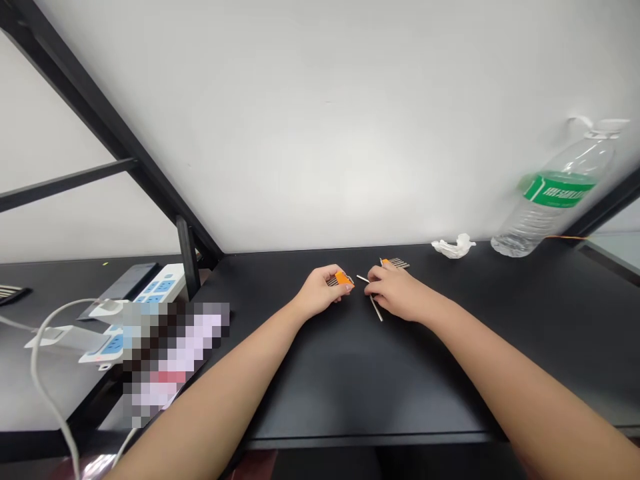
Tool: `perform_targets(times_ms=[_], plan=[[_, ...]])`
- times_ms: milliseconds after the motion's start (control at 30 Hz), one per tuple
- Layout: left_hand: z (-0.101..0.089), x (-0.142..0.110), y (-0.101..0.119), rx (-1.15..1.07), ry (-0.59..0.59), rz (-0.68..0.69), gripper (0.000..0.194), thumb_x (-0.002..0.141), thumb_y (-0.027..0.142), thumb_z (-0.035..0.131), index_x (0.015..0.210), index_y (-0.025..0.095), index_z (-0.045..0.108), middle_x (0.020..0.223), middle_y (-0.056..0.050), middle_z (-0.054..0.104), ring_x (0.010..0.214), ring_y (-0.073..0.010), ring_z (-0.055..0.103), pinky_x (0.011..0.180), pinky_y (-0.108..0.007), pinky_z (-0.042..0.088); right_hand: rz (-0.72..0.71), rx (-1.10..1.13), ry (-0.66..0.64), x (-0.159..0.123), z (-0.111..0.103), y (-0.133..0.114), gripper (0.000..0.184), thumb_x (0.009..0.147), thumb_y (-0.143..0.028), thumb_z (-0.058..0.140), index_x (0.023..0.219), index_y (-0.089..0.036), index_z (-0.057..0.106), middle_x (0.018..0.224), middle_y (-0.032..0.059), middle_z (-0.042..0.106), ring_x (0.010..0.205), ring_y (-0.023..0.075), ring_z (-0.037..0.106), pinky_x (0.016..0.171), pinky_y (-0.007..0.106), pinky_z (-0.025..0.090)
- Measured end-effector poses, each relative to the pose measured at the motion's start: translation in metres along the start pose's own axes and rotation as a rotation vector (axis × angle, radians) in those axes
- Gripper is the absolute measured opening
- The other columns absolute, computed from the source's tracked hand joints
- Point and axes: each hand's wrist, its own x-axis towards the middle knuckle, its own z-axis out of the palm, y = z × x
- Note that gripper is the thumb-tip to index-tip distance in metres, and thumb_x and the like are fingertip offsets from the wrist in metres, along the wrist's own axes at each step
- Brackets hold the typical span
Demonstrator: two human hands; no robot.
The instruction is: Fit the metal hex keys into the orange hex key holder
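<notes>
My left hand [320, 291] is closed on a small orange holder [344, 279] with a row of thin, light-coloured rods, pinched between thumb and fingers. Just to its right, my right hand [393, 289] has its fingers drawn together at a thin pale rod [377, 309] that slants across the black table. A short length of rod [363, 278] also sticks out beyond these fingertips; whether it is the same piece is hidden. Behind the right hand lies a second orange piece with a row of rods [399, 263], partly covered by the hand.
A crumpled white tissue [454, 247] and a large clear bottle with a green label [560, 190] stand by the wall at the right. Left of the black table [370, 393] are a metal frame post [187, 250], power strips [163, 287] and a white cable [37, 373].
</notes>
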Motion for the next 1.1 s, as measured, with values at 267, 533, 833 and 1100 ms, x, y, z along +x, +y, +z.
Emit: perform_targets(times_ms=[267, 533, 833, 1100], plan=[[0.0, 0.002, -0.003, -0.085, 0.026, 0.015, 0.026, 0.073, 0.036, 0.08, 0.08, 0.015, 0.065, 0.069, -0.002, 0.068, 0.054, -0.0098, 0.056, 0.053, -0.024, 0.047, -0.065, 0.044, -0.156, 0.0, -0.005, -0.018, 0.009, 0.075, -0.012, 0.063, 0.073, -0.021, 0.062, 0.083, 0.0051, 0.063, 0.081, 0.0201, 0.053, 0.068, 0.03, 0.038], [-0.002, 0.005, -0.007, -0.143, 0.043, 0.003, 0.026, 0.073, 0.034, 0.081, 0.082, 0.016, 0.065, 0.072, -0.002, 0.07, 0.054, -0.0093, 0.056, 0.054, -0.024, 0.048, 0.412, 0.191, -0.012, -0.006, -0.019, 0.023, 0.007, 0.075, -0.017, 0.058, 0.07, -0.021, 0.055, 0.072, 0.0003, 0.064, 0.065, 0.0155, 0.056, 0.057, 0.026, 0.034], [-0.002, 0.006, -0.007, -0.109, 0.023, -0.011, 0.026, 0.075, 0.034, 0.08, 0.083, 0.015, 0.066, 0.073, -0.003, 0.07, 0.056, -0.0091, 0.056, 0.055, -0.023, 0.048, 0.53, 0.168, -0.062, 0.002, -0.002, 0.021, 0.021, 0.084, -0.04, 0.065, 0.077, -0.02, 0.062, 0.089, 0.0062, 0.066, 0.068, 0.0174, 0.059, 0.054, 0.028, 0.036], [-0.003, 0.003, -0.004, -0.078, -0.065, 0.015, 0.026, 0.076, 0.036, 0.08, 0.083, 0.015, 0.065, 0.076, -0.003, 0.071, 0.06, -0.0106, 0.058, 0.059, -0.024, 0.049, 0.247, 0.218, -0.071, 0.005, 0.009, -0.003, 0.013, 0.081, -0.011, 0.055, 0.087, -0.02, 0.06, 0.096, 0.0044, 0.062, 0.076, 0.0153, 0.057, 0.065, 0.027, 0.04]])
